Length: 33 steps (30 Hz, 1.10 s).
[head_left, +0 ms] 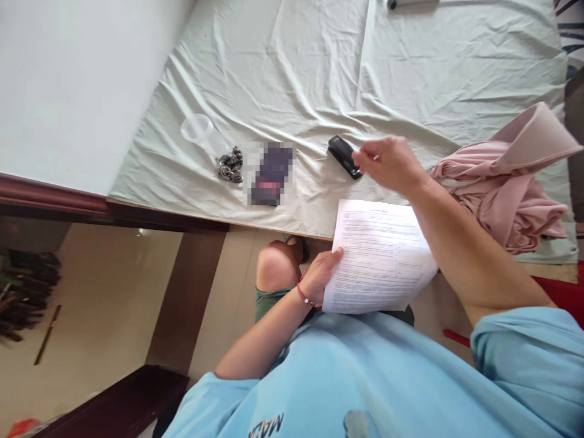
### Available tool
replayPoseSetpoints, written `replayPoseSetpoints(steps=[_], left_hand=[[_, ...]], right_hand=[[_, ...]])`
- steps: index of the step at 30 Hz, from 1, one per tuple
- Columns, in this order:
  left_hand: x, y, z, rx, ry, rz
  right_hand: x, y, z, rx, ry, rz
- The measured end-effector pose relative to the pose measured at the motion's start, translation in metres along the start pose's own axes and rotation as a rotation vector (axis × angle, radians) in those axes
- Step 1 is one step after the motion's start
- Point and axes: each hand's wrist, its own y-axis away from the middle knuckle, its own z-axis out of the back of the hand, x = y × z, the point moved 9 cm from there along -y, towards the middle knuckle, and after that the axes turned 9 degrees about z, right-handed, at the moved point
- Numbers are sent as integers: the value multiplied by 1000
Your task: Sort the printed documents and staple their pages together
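My left hand (322, 274), with a red bracelet at the wrist, grips the left edge of a printed white paper (378, 261), its thumb on top. The sheet lies over my lap, and its far edge overlaps the table's near edge. My right hand (387, 161) is over the cloth beyond the paper, its fingers curled and pinched together beside the near end of a black stapler (343, 157). What is between those fingertips, if anything, is too small to make out.
On the cloth-covered table (292, 67) are a clear plastic cup (197, 129), a bunch of keys (230, 165) and a blurred dark object (272, 173). Pink fabric (506, 201) lies at the right, beside my forearm. A grey object (415, 3) shows at the far edge.
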Motion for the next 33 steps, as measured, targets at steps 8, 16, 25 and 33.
replayPoseSetpoints(steps=[8,16,25,33], left_hand=[[-20,1,0,-10,-61,-54],[-27,-6,-4,26,-52,-27],[-37,-7,-6,11,11,-17],[-41,-9,-9,8,17,-44]], right_hand=[[-7,-83,-41,128,65,337],[-25,-109,-78,254,-3,196],[-35,-100,-82,50,-15,-63],[-43,-97,-83,-24,-34,-208]])
